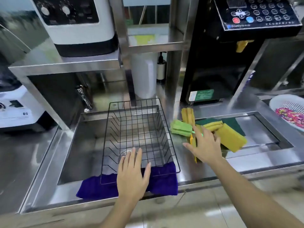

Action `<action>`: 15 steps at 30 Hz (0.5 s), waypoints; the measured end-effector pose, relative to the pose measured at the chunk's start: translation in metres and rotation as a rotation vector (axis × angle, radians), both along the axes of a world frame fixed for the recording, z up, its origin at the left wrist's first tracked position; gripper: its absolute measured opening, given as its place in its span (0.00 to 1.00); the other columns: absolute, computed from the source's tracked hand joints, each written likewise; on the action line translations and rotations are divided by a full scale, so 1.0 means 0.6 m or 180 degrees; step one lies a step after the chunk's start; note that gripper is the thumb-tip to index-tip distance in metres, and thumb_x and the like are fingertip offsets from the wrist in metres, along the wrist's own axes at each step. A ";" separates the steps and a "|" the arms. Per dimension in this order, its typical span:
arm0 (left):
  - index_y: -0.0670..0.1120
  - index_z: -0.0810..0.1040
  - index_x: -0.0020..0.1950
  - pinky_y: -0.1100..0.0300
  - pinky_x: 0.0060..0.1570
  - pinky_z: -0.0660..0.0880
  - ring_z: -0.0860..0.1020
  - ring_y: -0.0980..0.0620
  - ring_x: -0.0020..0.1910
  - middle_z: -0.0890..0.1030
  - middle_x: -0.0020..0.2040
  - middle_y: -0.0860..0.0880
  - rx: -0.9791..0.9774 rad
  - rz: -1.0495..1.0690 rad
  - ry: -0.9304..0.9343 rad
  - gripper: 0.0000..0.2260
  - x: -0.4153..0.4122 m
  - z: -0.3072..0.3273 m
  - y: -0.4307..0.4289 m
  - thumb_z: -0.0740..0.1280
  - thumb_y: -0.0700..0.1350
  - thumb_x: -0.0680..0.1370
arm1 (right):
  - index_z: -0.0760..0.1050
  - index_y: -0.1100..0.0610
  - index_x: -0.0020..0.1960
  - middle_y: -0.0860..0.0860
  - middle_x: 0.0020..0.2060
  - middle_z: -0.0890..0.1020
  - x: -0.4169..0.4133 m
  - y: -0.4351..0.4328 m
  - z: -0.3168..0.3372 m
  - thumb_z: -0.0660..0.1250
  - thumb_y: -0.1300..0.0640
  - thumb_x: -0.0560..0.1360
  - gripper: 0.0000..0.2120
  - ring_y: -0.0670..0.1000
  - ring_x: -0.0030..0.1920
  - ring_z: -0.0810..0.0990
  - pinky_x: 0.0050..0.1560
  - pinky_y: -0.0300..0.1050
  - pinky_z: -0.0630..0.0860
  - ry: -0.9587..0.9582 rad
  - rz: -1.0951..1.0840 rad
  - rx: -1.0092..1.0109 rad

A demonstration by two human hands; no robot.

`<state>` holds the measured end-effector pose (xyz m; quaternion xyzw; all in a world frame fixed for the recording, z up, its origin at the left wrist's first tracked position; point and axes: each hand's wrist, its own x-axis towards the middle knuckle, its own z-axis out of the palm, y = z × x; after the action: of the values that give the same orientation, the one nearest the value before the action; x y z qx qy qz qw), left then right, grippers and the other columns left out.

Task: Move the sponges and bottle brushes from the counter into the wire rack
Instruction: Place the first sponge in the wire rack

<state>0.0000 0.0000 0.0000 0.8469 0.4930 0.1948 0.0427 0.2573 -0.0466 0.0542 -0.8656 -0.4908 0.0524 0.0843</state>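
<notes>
A black wire rack (109, 122) spans the steel sink (77, 145) and holds nothing. My left hand (132, 175) lies flat and open on the rack's near edge. On the counter strip to the right lie a green sponge brush (180, 128), a yellow sponge brush (187, 115), a thick yellow sponge (230, 137), folded yellow cloth-like sponges (213, 125) and dark green scouring pads (233, 123). My right hand (204, 145) hovers open, fingers spread, over the brush handles; a yellow handle (195, 159) sticks out beneath it.
A blue cloth (164, 180) hangs over the sink's front edge under the rack. A second basin lies at the right, with a white colander (278, 102) of coloured bits beyond it. A black machine, a white appliance on a steel shelf and a tap stand behind.
</notes>
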 end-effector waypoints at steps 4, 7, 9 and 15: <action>0.41 0.78 0.62 0.48 0.57 0.72 0.79 0.45 0.56 0.81 0.57 0.44 0.0229 0.0027 0.0166 0.29 -0.004 -0.024 -0.010 0.48 0.60 0.81 | 0.51 0.48 0.76 0.53 0.74 0.61 0.013 -0.016 -0.023 0.59 0.32 0.70 0.41 0.55 0.74 0.60 0.68 0.62 0.61 0.0223 -0.0071 -0.0488; 0.41 0.82 0.47 0.52 0.41 0.74 0.79 0.45 0.35 0.82 0.36 0.46 0.0536 0.0055 0.0194 0.24 -0.006 -0.029 -0.009 0.53 0.57 0.79 | 0.48 0.46 0.76 0.52 0.75 0.57 0.013 -0.018 -0.036 0.66 0.36 0.68 0.44 0.55 0.75 0.55 0.68 0.65 0.60 0.0370 -0.0046 -0.0681; 0.42 0.80 0.38 0.53 0.37 0.71 0.76 0.46 0.30 0.78 0.29 0.47 0.0780 0.0114 0.0201 0.27 -0.006 -0.028 -0.008 0.50 0.56 0.81 | 0.46 0.46 0.76 0.53 0.75 0.55 0.015 -0.014 -0.038 0.70 0.43 0.68 0.45 0.57 0.75 0.53 0.69 0.66 0.58 0.0468 -0.0082 -0.0699; 0.43 0.77 0.33 0.54 0.34 0.68 0.75 0.46 0.28 0.76 0.28 0.48 0.0955 0.0017 0.0162 0.28 -0.006 -0.045 -0.001 0.48 0.56 0.83 | 0.52 0.49 0.74 0.54 0.70 0.64 0.027 -0.010 -0.040 0.69 0.53 0.69 0.39 0.57 0.70 0.63 0.66 0.57 0.63 -0.0254 0.0108 -0.0845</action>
<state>-0.0039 -0.0003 -0.0271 0.8471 0.4615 0.2448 -0.0973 0.2736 -0.0524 0.0302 -0.8621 -0.4972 0.0838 -0.0515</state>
